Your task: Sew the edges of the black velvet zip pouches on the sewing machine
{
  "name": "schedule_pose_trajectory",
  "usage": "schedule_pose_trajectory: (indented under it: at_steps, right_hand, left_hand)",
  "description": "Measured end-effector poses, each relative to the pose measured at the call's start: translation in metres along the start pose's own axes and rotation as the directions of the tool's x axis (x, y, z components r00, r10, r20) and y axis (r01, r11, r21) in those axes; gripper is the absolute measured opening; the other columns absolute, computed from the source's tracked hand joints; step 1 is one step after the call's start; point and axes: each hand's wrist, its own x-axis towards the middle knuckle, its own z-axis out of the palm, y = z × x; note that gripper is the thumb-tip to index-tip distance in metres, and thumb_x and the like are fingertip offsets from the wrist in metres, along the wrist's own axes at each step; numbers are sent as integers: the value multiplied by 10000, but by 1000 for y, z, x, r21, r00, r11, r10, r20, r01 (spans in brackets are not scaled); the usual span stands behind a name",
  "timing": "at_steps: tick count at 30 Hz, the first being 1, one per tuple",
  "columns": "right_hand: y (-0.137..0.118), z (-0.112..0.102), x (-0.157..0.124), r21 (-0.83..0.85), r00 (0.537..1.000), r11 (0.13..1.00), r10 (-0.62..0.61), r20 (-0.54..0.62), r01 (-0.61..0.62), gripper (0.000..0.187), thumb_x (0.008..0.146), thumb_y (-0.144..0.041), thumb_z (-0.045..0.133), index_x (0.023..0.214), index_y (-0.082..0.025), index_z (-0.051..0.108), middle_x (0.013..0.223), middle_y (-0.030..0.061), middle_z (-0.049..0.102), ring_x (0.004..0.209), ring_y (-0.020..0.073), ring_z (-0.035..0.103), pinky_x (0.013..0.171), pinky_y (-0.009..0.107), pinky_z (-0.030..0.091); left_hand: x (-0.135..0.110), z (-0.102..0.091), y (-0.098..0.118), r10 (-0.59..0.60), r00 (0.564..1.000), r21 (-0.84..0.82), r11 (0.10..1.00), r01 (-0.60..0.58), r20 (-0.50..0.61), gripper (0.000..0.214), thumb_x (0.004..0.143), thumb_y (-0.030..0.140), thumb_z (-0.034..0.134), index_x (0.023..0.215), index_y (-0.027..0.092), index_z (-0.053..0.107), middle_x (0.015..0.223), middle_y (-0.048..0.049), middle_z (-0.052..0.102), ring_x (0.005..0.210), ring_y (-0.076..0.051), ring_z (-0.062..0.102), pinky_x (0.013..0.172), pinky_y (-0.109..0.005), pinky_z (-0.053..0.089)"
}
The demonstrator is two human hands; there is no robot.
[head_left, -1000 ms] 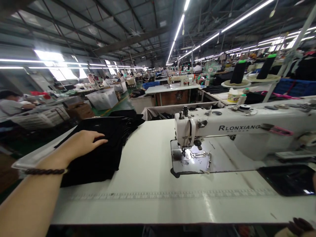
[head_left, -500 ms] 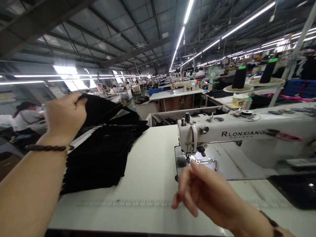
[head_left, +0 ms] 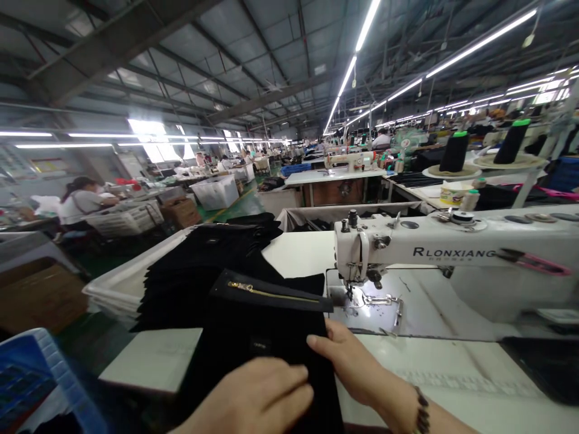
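A black fabric piece with a gold zipper (head_left: 266,316) lies on the near edge of the white sewing table (head_left: 298,250), in front of me. My left hand (head_left: 257,398) is closed on its near edge, thumb on top. My right hand (head_left: 350,361) pinches the piece's right edge, fingers pressed on the cloth. Behind the piece sits a stack of black fabric pieces (head_left: 208,265). The white sewing machine (head_left: 434,253), marked RLONXIANG, stands to the right, its needle (head_left: 350,289) just beyond the piece's far right corner.
A white tray (head_left: 122,283) edges the table on the left. A blue crate (head_left: 31,374) sits at bottom left. Two black thread cones (head_left: 455,150) stand behind the machine. A dark panel (head_left: 543,367) lies at the table's right. A person (head_left: 81,202) works far left.
My left hand lifted a black piece off the stack and brought it down in front of me. My right hand came up from the near right and took hold of its right edge.
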Motion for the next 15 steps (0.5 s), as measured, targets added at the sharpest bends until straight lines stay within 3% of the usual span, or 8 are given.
schedule_pose_trajectory:
  at_steps: [3, 5, 10, 13, 15]
  right_hand:
    - [-8, -9, -21, -179, 995, 982, -42, 88, 57, 354, 737, -300, 595, 1070, -180, 589, 956, 28, 653, 910, 209, 574, 882, 371, 402]
    - [-16, -12, -33, -272, 986, 959, -31, 163, 75, 366, 789, -326, 551, 1132, -201, 570, 1026, 34, 637, 961, 214, 561, 910, 377, 394]
    - [-26, -16, -58, -533, 952, 819, -48, 302, 210, 376, 866, -334, 463, 1235, -268, 494, 1216, 15, 543, 1158, 182, 444, 1045, 330, 247]
    - [-26, -28, -72, -559, 932, 798, -11, 362, 227, 387, 808, -386, 544, 1178, -273, 553, 1115, 14, 616, 1109, 196, 497, 992, 295, 334]
    - [-23, -37, -79, -564, 932, 792, -15, 363, 232, 399, 747, -410, 611, 1121, -271, 599, 1059, 21, 646, 1057, 215, 536, 954, 293, 380]
  left_hand:
    - [-17, -2, -28, -278, 955, 82, 955, 286, -100, 482, 838, 372, 520, 1275, 202, 409, 1217, -100, 530, 1068, -243, 523, 907, -358, 450]
    - [-24, 3, -41, -388, 919, 23, 921, 390, -67, 601, 792, 349, 585, 1323, 226, 332, 1282, -97, 471, 1142, -273, 462, 965, -437, 393]
    - [-20, 19, -40, -342, 933, -195, 913, 358, 109, 677, 746, 229, 631, 1330, 263, 291, 1265, -77, 491, 1157, -262, 451, 1027, -516, 279]
    - [-15, 13, -35, -315, 937, -253, 904, 344, 149, 661, 729, 250, 653, 1305, 262, 328, 1247, -75, 506, 1142, -265, 464, 1018, -500, 306]
    - [-14, 4, -33, -293, 937, -267, 903, 336, 188, 719, 656, 378, 722, 1272, 254, 373, 1236, -88, 510, 1121, -287, 476, 984, -474, 360]
